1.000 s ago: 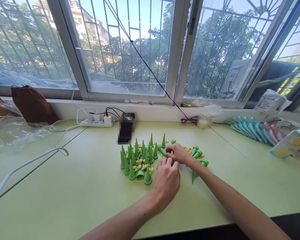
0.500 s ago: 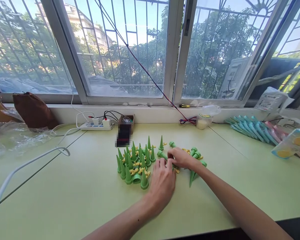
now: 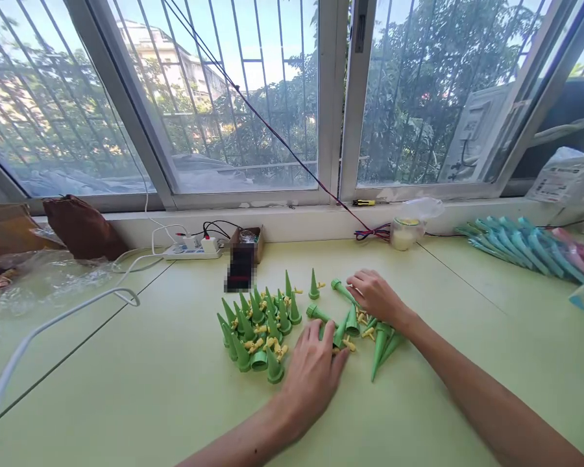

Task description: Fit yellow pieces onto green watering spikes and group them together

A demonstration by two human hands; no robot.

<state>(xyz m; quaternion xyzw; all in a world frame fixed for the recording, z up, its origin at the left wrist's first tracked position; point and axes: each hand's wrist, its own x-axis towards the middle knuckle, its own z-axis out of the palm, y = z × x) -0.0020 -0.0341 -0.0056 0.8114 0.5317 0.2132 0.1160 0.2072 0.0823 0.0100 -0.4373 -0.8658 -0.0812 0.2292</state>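
A cluster of green cone-shaped spikes stands upright on the pale green table, with small yellow pieces among them. More green spikes lie on their sides to the right. My left hand rests palm down beside the cluster, its fingertips touching a lying green spike. My right hand sits farther back over the lying spikes and yellow pieces, fingers curled down onto them; what they grip is hidden.
A power strip with cables, a small blurred box and a jar line the window sill side. Blue and pink spikes lie at the right. A brown bag and clear plastic sit at the left.
My right hand has moved away from the left hand, back and to the right over the lying spikes. My left hand stays by the cluster. The view has shifted slightly.
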